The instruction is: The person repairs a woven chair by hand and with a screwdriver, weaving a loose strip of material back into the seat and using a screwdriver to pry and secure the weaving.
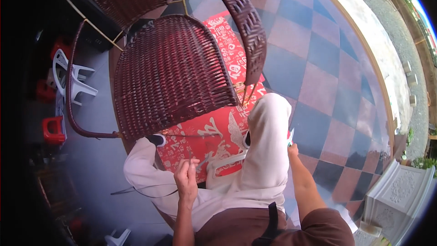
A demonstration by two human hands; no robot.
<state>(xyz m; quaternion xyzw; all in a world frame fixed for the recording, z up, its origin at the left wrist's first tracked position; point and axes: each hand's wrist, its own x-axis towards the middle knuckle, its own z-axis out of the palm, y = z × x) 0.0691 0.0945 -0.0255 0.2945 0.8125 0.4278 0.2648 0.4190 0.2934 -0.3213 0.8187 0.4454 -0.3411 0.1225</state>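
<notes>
A dark red-brown woven chair [173, 73] with a gold-coloured metal frame stands tilted in front of my knees. One arm is wrapped in a wide patterned weave [246, 23]; the other arm [70, 82] is a slim wrapped curve. Above my lap my left hand [185, 180] pinches a thin dark weaving strip [157, 196], whose loose length loops out over my left thigh. My right hand [293, 149] is low beside my right knee, closed on a small tool with a pale pointed tip [292, 135] and a greenish part; its kind is unclear, partly hidden by my leg.
Beneath the chair lies a red mat [200, 130] with white and gold patterns. A white plastic chair [73, 77] and a red stool [53, 130] stand at left. Checkered tiles [318, 86] stretch right, towards a pale carved pedestal [396, 191].
</notes>
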